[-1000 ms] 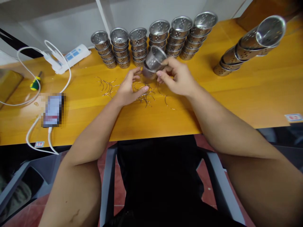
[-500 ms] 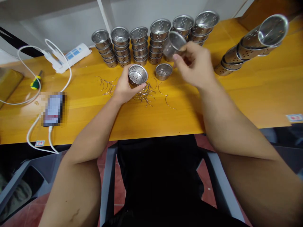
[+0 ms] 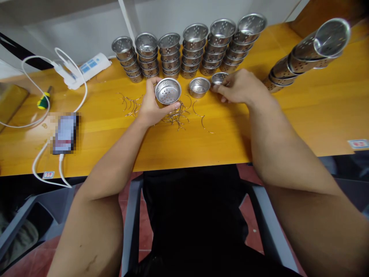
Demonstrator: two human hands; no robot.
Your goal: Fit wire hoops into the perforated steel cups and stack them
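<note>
My left hand (image 3: 150,105) grips a perforated steel cup (image 3: 168,91), mouth up, just above a pile of thin wire hooks (image 3: 176,114) on the yellow table (image 3: 173,146). A second loose cup (image 3: 199,87) stands on the table to its right. Beside that one, my right hand (image 3: 242,87) is closed on a third steel cup (image 3: 219,78), which rests low at the table surface. Behind both hands runs a row of stacked perforated cups (image 3: 190,46).
A slanting stack of cups (image 3: 305,54) lies at the right. More wire hooks (image 3: 131,104) lie left of my left hand. At the far left are a white power strip (image 3: 86,69), white cables (image 3: 37,115), a phone (image 3: 65,132) and a screwdriver (image 3: 43,100).
The nested cups I held together came apart. My left hand kept one; one now stands on the table. My right hand carried another up and right, then lowered it to the table.
</note>
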